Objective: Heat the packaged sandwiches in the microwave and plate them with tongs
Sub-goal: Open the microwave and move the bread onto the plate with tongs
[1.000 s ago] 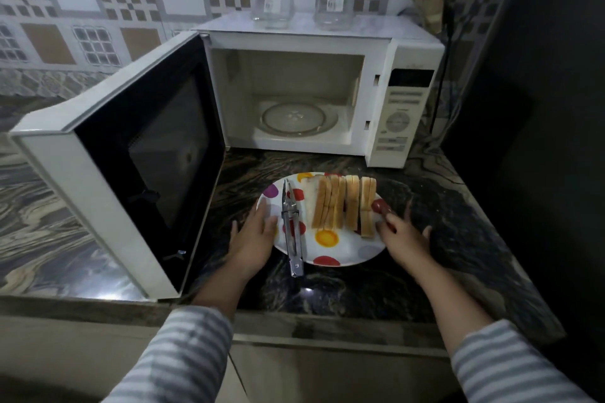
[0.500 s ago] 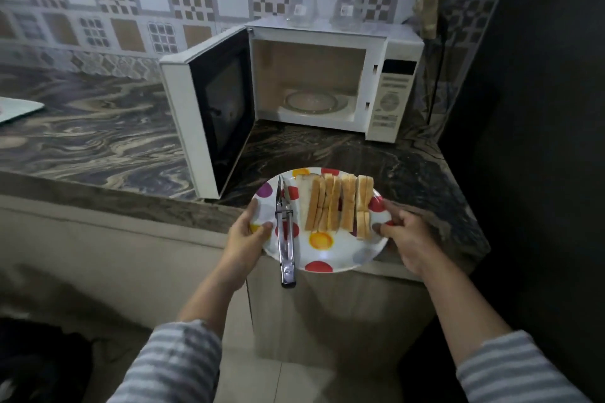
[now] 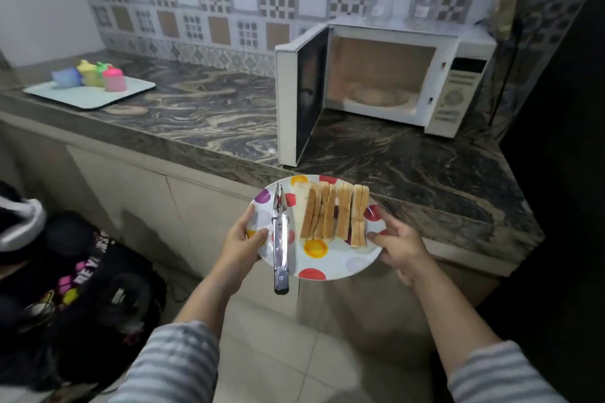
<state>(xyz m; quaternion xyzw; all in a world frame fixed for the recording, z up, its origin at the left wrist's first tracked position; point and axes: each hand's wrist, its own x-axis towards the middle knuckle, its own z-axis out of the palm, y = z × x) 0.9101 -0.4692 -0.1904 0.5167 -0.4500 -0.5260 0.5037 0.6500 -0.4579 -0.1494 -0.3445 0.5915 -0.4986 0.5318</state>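
Observation:
I hold a white plate with coloured dots (image 3: 330, 267) in the air in front of the counter edge. My left hand (image 3: 242, 244) grips its left rim and my right hand (image 3: 397, 247) grips its right rim. A row of sandwich slices (image 3: 335, 214) stands on edge across the plate's right half. Metal tongs (image 3: 280, 235) lie shut along the left half, their handle sticking out over the near rim. The white microwave (image 3: 455, 85) stands at the back right of the counter, its door (image 3: 301, 105) swung wide open and its turntable bare.
The marbled counter (image 3: 203, 118) runs left from the microwave. A pale tray (image 3: 91, 93) with several coloured cups sits at its far left. Two glass jars (image 3: 422, 8) stand on top of the microwave. A dark wall closes the right side. Dark clothing fills the lower left floor.
The plate has been lifted off the counter and carried back from the microwave in both hands. The view has pulled away and swung left, showing the tray.

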